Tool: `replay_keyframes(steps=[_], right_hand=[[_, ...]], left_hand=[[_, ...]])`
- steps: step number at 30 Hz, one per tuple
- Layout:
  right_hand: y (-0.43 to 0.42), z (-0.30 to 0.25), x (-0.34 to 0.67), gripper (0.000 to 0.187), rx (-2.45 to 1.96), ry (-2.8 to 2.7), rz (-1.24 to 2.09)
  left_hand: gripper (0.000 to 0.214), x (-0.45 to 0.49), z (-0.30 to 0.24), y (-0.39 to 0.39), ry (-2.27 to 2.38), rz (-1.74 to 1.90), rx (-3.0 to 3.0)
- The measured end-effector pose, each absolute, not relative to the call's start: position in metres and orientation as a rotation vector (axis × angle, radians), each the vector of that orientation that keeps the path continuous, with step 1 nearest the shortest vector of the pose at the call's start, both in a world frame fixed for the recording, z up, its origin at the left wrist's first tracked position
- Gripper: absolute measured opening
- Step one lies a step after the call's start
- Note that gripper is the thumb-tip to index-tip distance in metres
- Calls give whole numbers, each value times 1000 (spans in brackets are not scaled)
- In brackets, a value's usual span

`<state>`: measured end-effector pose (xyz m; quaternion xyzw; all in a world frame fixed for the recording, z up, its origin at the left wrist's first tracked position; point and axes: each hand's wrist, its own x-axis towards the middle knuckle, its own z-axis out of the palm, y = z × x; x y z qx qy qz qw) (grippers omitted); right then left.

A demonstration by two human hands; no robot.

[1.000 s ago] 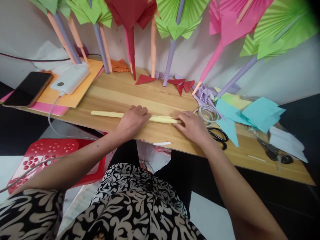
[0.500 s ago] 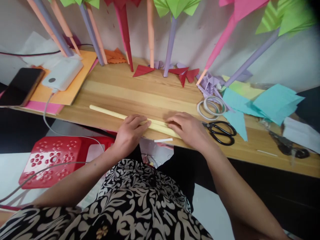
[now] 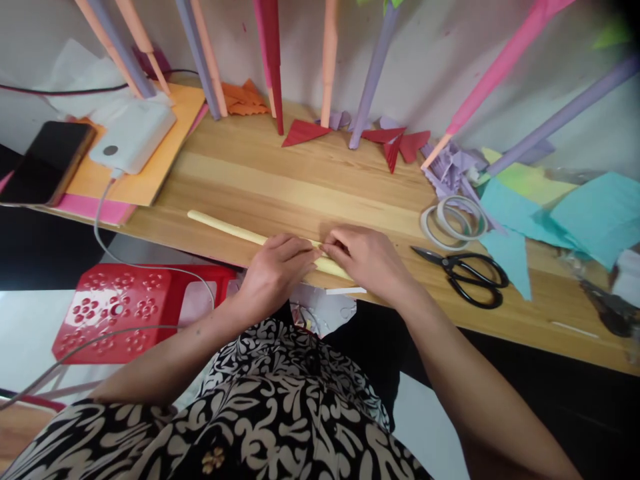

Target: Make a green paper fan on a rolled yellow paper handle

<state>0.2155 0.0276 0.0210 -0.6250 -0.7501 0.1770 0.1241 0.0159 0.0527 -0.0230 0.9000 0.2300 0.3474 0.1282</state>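
Your left hand (image 3: 280, 270) is closed over the yellow paper tube (image 3: 225, 225), fingers together and thumb extended toward your other hand. Your right hand (image 3: 367, 262) is curled, with thumb and fingertips pinching the same tube. The fingertips of both hands meet or nearly meet; exact contact cannot be told. The tube lies slantwise at the near edge of the wooden table (image 3: 240, 180). Its far left end projects free beyond your left hand; its other end runs beneath your right hand and is hidden.

A narrow white strip (image 3: 346, 291) lies at the table edge, just beside your right hand. To the right of that hand, the black-handled scissors (image 3: 447, 263) lie with blades slightly parted or closed (cannot be told), tips toward your hand. Two tape rolls (image 3: 475, 234) overlap just behind the scissors, near turquoise paper pieces (image 3: 507, 257).

On your left, a smartphone (image 3: 47, 162) and a white power bank (image 3: 133, 137) with a cable plugged in rest on orange and pink sheets. Along the wall, purple, peach, red and pink paper tubes lean above red folded paper pieces (image 3: 305, 132).
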Motion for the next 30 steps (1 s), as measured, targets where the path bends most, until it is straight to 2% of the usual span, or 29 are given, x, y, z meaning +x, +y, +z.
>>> replay_keyframes(steps=[22, 30], right_hand=[[24, 14, 211, 21, -1855, -2085, 394], [37, 9, 199, 22, -1787, -2163, 335]], left_hand=[[23, 18, -17, 55, 665, 861, 2661], [22, 20, -16, 55, 647, 907, 2675]])
